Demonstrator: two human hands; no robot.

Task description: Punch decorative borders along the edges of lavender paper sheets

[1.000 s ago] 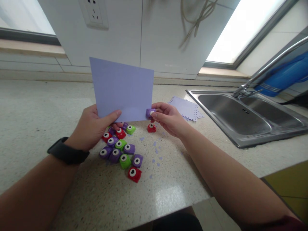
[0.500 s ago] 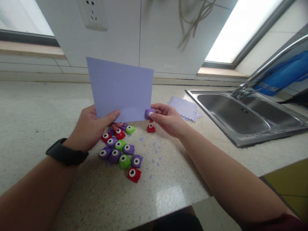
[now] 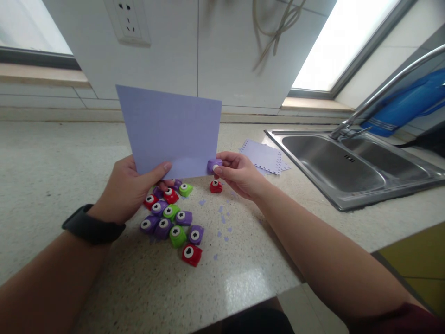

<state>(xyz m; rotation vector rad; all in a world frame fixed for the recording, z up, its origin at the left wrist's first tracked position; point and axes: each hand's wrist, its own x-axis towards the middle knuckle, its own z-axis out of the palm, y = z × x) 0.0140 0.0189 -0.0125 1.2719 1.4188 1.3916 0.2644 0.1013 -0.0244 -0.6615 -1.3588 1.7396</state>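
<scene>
A plain lavender sheet of paper (image 3: 170, 132) is held up above the counter by my left hand (image 3: 134, 183), thumb in front and fingers behind its lower left part. My right hand (image 3: 239, 174) pinches a small purple craft punch (image 3: 214, 166) at the sheet's lower right corner; its thumb lies on the white button. Whether the paper sits inside the punch slot cannot be made out. Just below that, a red craft punch (image 3: 216, 187) rests on the counter. Several purple, green and red punches (image 3: 178, 235) with star and heart marks lie clustered below my left hand.
Lavender sheets with punched edges (image 3: 262, 155) are stacked right of my right hand. Small paper bits (image 3: 222, 220) are scattered on the speckled counter (image 3: 257, 260). A steel sink (image 3: 333, 162) with a tap (image 3: 347, 125) is at the right. A tiled wall with a socket (image 3: 128, 21) stands behind.
The view has shifted slightly, so most things sit a little further left. The sheet's left side has swung slightly outward. Both hands keep their holds.
</scene>
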